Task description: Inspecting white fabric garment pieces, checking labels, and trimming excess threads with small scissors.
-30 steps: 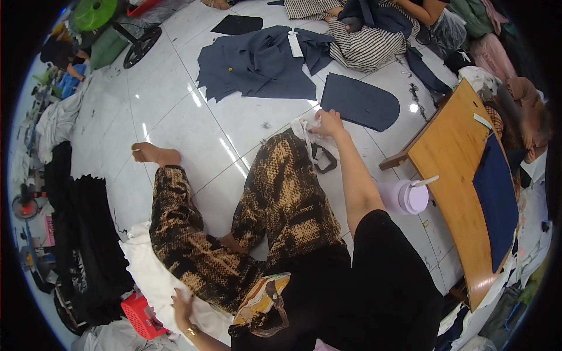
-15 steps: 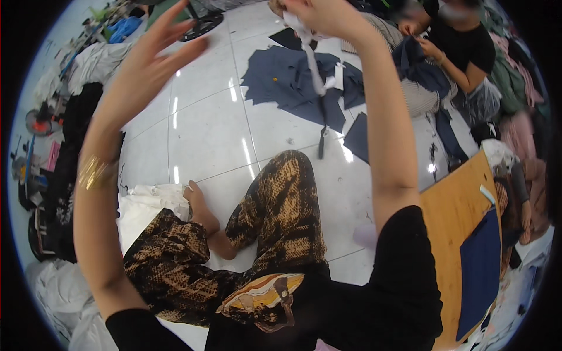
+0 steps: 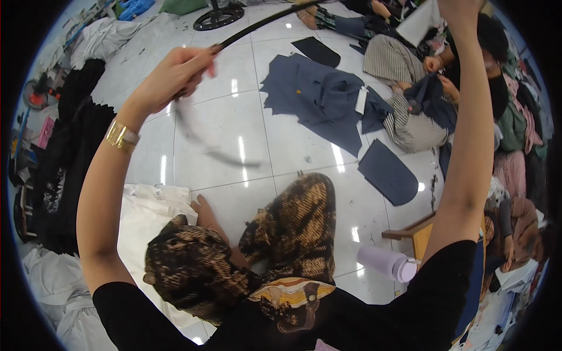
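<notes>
My left hand (image 3: pixel 178 79) is raised at the upper left, its fingers closed round a dark narrow strip (image 3: pixel 263 24). From the fingers, the strip arcs up and right, out of the top edge. Below that hand, a pale, motion-blurred tail (image 3: pixel 205 146) curves toward the floor. High at the upper right is my right hand (image 3: pixel 462 9), mostly cut off by the frame, its fingers hidden. A white flat piece (image 3: pixel 417 24) appears just left of it; I cannot tell whether it is held. Dark blue cloth pieces (image 3: pixel 316 96) lie on the floor beyond my knees.
White folded cloth (image 3: pixel 155 205) lies beside my left leg. A lilac bottle (image 3: pixel 383 263) lies near my right elbow, by a low wooden table (image 3: pixel 421 237). A co-worker (image 3: pixel 497 88) sits at the right handling dark blue cloth. A round black stand base (image 3: pixel 218 19) is at the back.
My left hand has closed on the dark strip after being spread. My right hand has moved right. The strip, hanging from near my right hand before, now arcs from the left hand. The view has shifted.
</notes>
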`<state>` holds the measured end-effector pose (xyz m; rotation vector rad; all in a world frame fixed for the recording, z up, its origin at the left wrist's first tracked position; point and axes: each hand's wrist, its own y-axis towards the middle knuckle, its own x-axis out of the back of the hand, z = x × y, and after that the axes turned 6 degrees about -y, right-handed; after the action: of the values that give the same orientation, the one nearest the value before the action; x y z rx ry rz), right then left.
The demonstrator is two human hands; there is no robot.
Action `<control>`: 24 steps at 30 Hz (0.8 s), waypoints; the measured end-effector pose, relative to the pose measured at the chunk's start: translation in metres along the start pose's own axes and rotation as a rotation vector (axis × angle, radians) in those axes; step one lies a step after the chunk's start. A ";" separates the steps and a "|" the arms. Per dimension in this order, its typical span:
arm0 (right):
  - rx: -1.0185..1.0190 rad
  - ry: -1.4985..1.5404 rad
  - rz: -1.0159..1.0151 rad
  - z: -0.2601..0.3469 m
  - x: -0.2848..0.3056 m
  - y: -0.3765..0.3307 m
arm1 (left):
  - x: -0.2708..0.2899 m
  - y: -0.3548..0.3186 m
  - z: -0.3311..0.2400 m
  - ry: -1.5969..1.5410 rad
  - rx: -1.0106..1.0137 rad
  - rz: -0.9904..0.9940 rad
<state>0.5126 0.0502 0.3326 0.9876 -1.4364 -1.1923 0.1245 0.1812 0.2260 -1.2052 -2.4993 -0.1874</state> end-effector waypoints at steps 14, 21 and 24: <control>0.004 -0.037 0.950 0.087 -0.131 -0.291 | 0.137 -0.104 0.284 1.212 0.418 -0.371; -0.011 0.013 1.185 0.186 -0.159 -0.439 | 0.082 -0.151 0.363 1.189 1.043 -0.075; 0.056 0.081 1.149 0.202 -0.151 -0.455 | 0.089 -0.164 0.346 1.081 1.059 -0.156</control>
<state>0.3409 0.1482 -0.1489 0.1148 -1.5899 -0.2532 -0.1434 0.2367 -0.0558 -0.2785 -1.3365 0.3363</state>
